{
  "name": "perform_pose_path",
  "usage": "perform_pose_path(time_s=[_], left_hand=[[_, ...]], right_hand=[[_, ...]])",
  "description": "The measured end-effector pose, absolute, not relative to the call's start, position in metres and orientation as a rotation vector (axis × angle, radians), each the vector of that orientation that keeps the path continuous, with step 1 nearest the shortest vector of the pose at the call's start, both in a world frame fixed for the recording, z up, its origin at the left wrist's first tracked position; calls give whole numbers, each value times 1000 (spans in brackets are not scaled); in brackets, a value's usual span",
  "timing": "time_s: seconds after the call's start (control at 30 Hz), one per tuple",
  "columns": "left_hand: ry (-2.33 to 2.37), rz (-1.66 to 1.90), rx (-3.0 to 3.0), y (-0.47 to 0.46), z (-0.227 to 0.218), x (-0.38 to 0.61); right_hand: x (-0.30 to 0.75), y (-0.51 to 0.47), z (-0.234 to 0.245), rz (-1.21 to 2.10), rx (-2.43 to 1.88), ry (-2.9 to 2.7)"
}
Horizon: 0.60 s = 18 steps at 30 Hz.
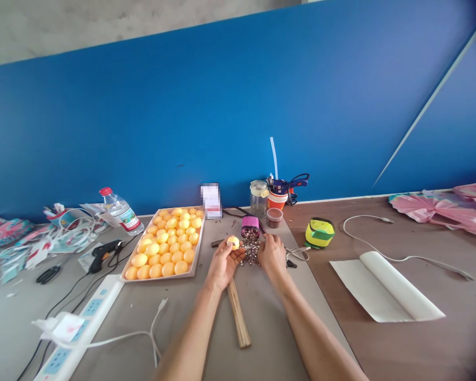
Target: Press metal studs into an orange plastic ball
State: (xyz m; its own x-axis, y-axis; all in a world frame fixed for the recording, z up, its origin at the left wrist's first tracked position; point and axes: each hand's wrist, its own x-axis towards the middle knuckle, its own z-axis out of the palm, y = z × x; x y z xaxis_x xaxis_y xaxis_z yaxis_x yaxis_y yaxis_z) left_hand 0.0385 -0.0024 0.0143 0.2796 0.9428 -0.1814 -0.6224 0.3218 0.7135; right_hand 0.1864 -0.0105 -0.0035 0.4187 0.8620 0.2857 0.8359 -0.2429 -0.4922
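Note:
My left hand (224, 260) pinches a yellow-orange ping-pong ball (233, 242) between thumb and fingers; small dark specks show on the ball. My right hand (273, 254) is at the right edge of a pile of small shiny metal pieces (252, 253), its fingers curled and their tips hidden. The pieces lie in front of a purple container (250, 223) that appears tipped towards me. Under my left hand lies a hammer with a wooden handle (238, 315); its dark head is partly covered.
To the left, a shallow box (193, 274) holds many ping-pong balls. A water bottle (122, 212), a glue gun (103, 255) and a power strip (88, 317) lie beyond it. At right are a yellow-green tape measure (319, 233), a white cable (375, 246) and paper (386, 293).

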Motion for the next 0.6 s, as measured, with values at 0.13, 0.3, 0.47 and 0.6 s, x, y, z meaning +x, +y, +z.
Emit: perform_pose_path(time_s=[0.13, 0.3, 0.47, 0.6], left_hand=[[645, 1129, 579, -2, 14, 38], [656, 1130, 573, -2, 13, 38], [658, 1129, 571, -3, 15, 38], [661, 1127, 567, -3, 17, 39]], right_hand=[[204, -7, -2, 17, -2144, -1293], [202, -13, 11, 123, -2170, -1388], [192, -18, 12, 225, -2204, -1638], [188, -17, 8, 186, -2174, -1703]])
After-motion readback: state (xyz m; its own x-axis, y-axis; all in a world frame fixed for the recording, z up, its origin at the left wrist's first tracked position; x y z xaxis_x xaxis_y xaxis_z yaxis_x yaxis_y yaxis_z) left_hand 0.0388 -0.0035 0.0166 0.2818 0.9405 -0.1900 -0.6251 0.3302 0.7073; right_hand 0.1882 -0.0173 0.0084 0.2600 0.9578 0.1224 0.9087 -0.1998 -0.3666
